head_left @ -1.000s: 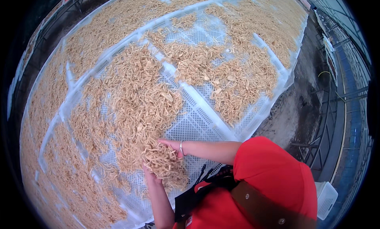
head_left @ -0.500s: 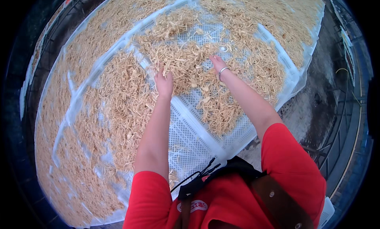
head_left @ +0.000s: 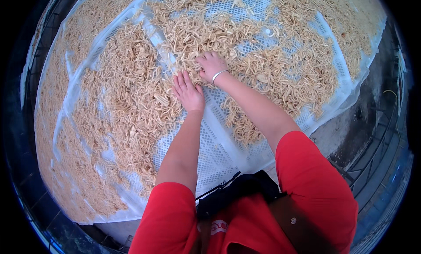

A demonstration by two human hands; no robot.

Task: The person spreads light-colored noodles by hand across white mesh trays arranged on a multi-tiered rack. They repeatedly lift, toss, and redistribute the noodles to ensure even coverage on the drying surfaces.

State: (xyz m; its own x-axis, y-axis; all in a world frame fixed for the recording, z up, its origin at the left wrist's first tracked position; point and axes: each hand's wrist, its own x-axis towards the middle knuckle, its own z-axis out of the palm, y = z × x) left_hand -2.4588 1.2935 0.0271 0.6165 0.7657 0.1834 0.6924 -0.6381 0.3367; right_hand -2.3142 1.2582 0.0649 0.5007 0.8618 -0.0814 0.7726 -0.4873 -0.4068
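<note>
Pressing your left hand (head_left: 187, 91) flat, fingers spread, on the tan shreds (head_left: 131, 105), your right hand (head_left: 211, 66) clutches some over the white mesh tray (head_left: 210, 153).

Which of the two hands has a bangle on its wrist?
The right hand, farther up on the white mesh tray, has a thin pale bangle. The left hand, flat on the tan dried strips, has a bare wrist.

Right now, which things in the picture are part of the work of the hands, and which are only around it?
Part of the work:
left hand
right hand
pale dried strips
white perforated trays

Only around:
bangle on the right wrist
dark metal rack
grey ground
</note>
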